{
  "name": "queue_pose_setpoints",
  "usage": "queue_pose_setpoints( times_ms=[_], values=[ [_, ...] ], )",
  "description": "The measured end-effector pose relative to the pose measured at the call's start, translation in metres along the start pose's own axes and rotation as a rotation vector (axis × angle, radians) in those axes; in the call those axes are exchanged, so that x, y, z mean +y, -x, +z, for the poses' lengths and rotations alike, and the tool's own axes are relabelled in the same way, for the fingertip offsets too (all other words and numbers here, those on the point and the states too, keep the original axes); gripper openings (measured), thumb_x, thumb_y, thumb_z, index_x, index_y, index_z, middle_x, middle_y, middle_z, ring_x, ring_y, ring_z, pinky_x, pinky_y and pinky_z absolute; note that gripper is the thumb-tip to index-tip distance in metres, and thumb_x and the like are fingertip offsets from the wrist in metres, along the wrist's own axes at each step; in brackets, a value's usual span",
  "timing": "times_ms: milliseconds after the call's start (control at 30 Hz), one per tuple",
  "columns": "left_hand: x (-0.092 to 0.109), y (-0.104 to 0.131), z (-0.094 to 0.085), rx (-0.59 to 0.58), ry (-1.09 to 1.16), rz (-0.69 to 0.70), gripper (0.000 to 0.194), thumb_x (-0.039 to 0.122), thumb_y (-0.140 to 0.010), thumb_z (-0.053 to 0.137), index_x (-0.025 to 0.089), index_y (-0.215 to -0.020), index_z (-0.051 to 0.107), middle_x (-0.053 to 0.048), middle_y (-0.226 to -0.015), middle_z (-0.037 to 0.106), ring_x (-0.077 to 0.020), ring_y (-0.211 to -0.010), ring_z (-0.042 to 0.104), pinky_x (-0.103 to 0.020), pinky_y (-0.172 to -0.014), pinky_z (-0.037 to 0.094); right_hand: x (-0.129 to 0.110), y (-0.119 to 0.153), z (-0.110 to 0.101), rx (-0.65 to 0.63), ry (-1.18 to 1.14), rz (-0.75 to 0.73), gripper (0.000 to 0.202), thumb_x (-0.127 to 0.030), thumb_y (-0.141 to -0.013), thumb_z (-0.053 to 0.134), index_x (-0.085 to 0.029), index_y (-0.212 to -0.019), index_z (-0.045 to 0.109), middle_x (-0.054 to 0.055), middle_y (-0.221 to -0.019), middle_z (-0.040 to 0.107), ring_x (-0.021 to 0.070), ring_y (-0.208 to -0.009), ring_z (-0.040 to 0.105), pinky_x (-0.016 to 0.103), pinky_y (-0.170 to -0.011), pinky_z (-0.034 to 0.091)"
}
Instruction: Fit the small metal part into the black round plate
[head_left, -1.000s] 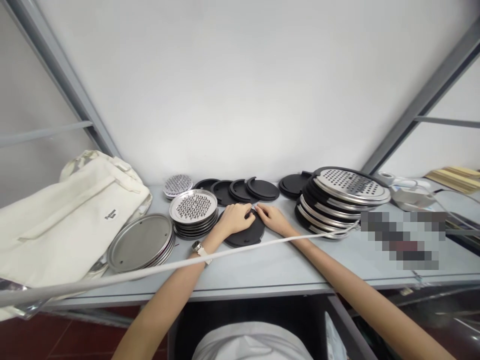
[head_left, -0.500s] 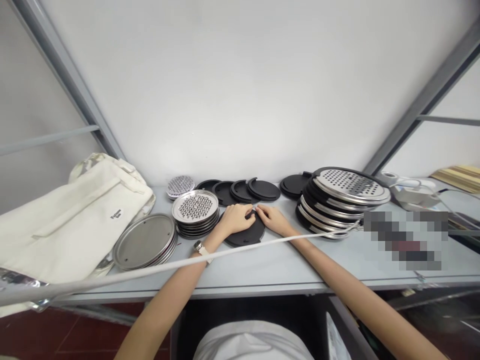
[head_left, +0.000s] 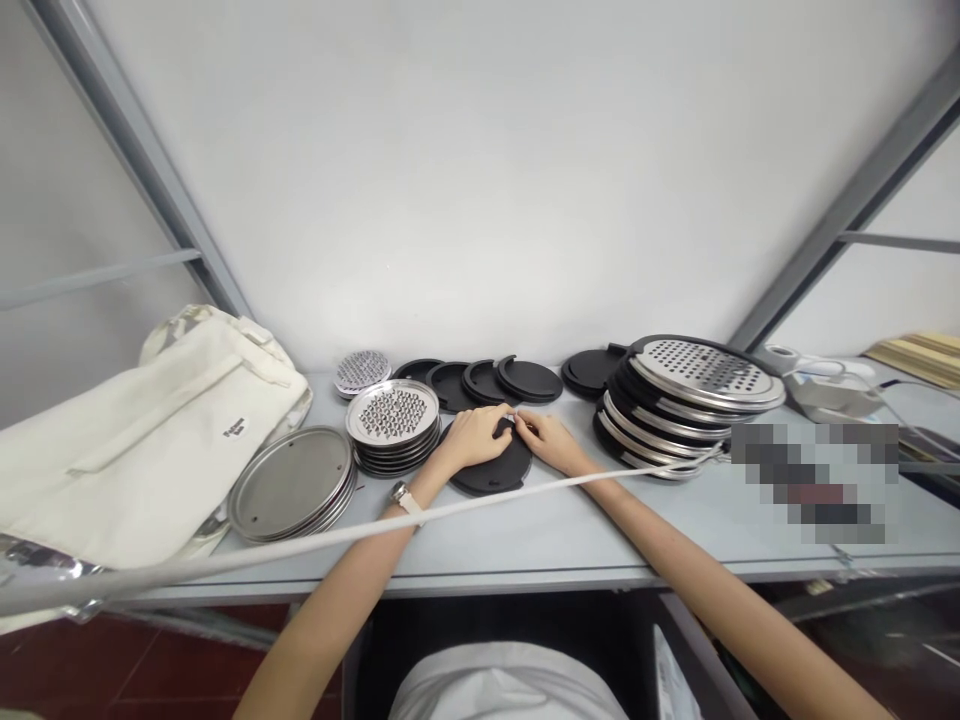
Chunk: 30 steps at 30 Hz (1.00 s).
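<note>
Black disc (head_left: 501, 472) is overlain by L hand (head_left: 477, 438) on worktop (head_left: 540, 535); R hand (head_left: 549, 442) is brought to far edge. Edge handling seems underway; steady bracing is needed. Whether either's closed can't be told.

Black disc (head_left: 491, 468): matt, smooth, plastic-looking. Clock from it:
- 9, near: plate stack (head_left: 292, 482), grey metal, smooth, dull sheen.
- 9, far: bag (head_left: 150, 440), off-white, matt, creased, cloth-like.
- 10: grater stack (head_left: 394, 413), glossy metal, rough-toothed.
- Between 2 and 3: large stack (head_left: 690, 375), shiny perforated metal, matt black rims.
</note>
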<state>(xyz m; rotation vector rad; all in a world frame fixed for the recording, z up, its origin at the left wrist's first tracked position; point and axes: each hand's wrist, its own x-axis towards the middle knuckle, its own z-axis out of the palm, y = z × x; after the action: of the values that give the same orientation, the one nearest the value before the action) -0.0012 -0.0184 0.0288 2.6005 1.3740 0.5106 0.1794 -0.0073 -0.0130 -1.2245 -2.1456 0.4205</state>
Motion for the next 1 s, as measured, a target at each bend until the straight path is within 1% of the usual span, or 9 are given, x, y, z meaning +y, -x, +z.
queue_pose_setpoints(
  times_ms=[167,367,533,700,1000],
  values=[
    [0.0022,-0.0004,-0.0014,-0.012,0.018,-0.013,0.029,0.028,-0.084,0.049,0.023,-0.112,0.055,-0.004,-0.093,0.067,-0.0212,-0.085,0.065,-0.029,-0.072,0.047,-0.0017,0.0004,-0.0006,-0.013,-0.005,0.029,0.026,-0.027,-0.090,0.039,-0.017,-0.076,0.059,-0.001,-0.060,0.056,0.0126,-0.054,0.051,0.023,-0.055,0.031],
    [0.0003,-0.0020,-0.0001,-0.011,0.060,-0.022,0.028,0.028,-0.083,0.050,0.024,-0.110,0.056,-0.001,-0.085,0.066,-0.0189,-0.078,0.064,-0.026,-0.069,0.045,-0.0014,0.0008,-0.0021,-0.018,-0.023,0.025,0.024,-0.026,-0.088,0.040,-0.018,-0.073,0.057,-0.002,-0.059,0.054,0.0115,-0.054,0.048,0.023,-0.055,0.031],
    [-0.0027,-0.0034,0.0028,-0.009,0.092,-0.032,0.028,0.029,-0.081,0.052,0.025,-0.108,0.056,0.002,-0.076,0.063,-0.0171,-0.071,0.062,-0.025,-0.065,0.042,0.0007,0.0002,-0.0013,-0.012,-0.027,0.025,0.024,-0.027,-0.086,0.041,-0.018,-0.067,0.052,-0.002,-0.058,0.050,0.0109,-0.054,0.045,0.023,-0.055,0.030],
    [-0.0038,-0.0046,0.0036,-0.020,0.097,-0.044,0.027,0.030,-0.081,0.051,0.026,-0.107,0.056,0.003,-0.075,0.062,-0.0168,-0.071,0.061,-0.025,-0.065,0.041,0.0016,-0.0005,-0.0003,-0.023,-0.024,0.026,0.024,-0.026,-0.086,0.040,-0.018,-0.065,0.048,-0.003,-0.057,0.047,0.0103,-0.053,0.042,0.023,-0.054,0.028],
    [-0.0049,-0.0060,0.0037,-0.034,0.104,-0.062,0.026,0.031,-0.081,0.051,0.027,-0.107,0.056,0.004,-0.073,0.060,-0.0155,-0.071,0.061,-0.024,-0.065,0.041,0.0010,-0.0016,0.0000,-0.031,-0.024,0.012,0.025,-0.026,-0.087,0.039,-0.018,-0.065,0.046,-0.003,-0.056,0.044,0.0105,-0.053,0.041,0.023,-0.053,0.027]
  ],
)
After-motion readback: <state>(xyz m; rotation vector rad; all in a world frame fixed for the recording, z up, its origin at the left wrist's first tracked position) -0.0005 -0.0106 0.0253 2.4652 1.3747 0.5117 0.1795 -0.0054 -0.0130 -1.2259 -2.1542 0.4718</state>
